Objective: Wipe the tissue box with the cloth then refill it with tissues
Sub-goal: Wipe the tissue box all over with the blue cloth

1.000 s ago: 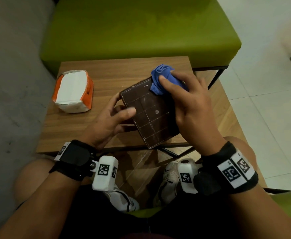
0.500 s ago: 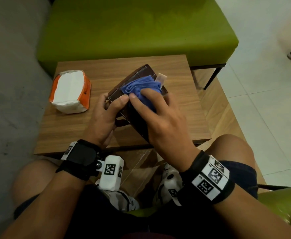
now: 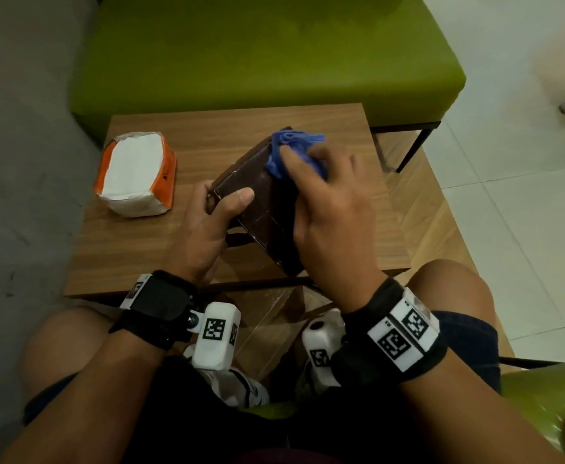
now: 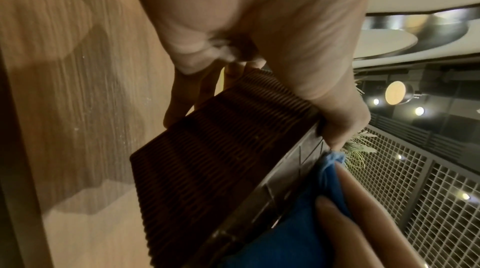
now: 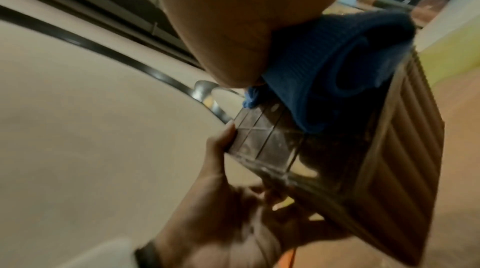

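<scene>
The box is being held tilted above the table, its flat gridded face turned up toward the head camera. It is being gripped by the left hand: the thumb is being laid across the near corner of that face, and the fingers are being curled round the edge below. The cloth, blue and bunched, is being pressed against the far end of the face by the right hand, whose fingers are being bent over the bunch; whether the cloth is being pinched or only pushed cannot be told from the head view.

From the left wrist, the ribbed side wall of the box is being shown, hidden from the head view, with the left fingers being wrapped beneath it and the cloth being met at the box's edge. From the right wrist, the cloth is being seen tucked under the palm, directly on the gridded face.

The tissues, in an orange-ended pack, are being left on the table, well to the left of the left hand and apart from it.
</scene>
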Motion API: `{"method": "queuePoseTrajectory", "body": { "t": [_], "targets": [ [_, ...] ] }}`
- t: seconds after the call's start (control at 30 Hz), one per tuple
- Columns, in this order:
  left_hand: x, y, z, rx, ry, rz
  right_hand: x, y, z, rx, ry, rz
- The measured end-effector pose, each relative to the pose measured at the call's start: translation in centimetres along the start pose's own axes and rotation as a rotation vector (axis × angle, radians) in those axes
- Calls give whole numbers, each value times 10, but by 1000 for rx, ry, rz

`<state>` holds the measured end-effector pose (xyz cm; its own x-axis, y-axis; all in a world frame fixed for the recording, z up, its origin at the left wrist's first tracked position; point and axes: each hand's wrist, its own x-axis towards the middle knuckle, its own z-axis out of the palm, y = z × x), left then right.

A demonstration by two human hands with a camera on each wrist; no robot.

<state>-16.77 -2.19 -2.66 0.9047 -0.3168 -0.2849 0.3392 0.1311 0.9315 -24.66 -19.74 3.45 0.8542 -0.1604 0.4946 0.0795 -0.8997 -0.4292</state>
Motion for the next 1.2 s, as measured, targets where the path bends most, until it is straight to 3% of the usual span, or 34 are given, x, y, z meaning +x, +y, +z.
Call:
{"method": "queuePoseTrajectory", "body": {
  "t": [0.1, 0.23, 0.43, 0.57, 0.67, 0.93, 1.2],
  "targets": [
    [2, 0, -2, -55, 29, 30, -15, -2, 5, -11, -109, -118],
    [-1, 0, -7, -156, 84, 52, -22, 33, 0, 91, 63, 27],
    [-6, 5, -1, -256, 83, 86, -14, 35, -6, 376, 247, 155],
    [-3, 6, -1, -290, 63, 66, -15, 34, -3, 505, 188, 242],
    [-5, 2, -6, -250, 40, 7, -8, 34, -3, 538, 228, 261],
    [-9, -1, -19, -26, -182, -57, 13, 52, -11, 372, 142, 91],
    [-8, -2, -7, -94, -20, -68, 10, 39, -4, -8, 73, -27]
  ]
}}
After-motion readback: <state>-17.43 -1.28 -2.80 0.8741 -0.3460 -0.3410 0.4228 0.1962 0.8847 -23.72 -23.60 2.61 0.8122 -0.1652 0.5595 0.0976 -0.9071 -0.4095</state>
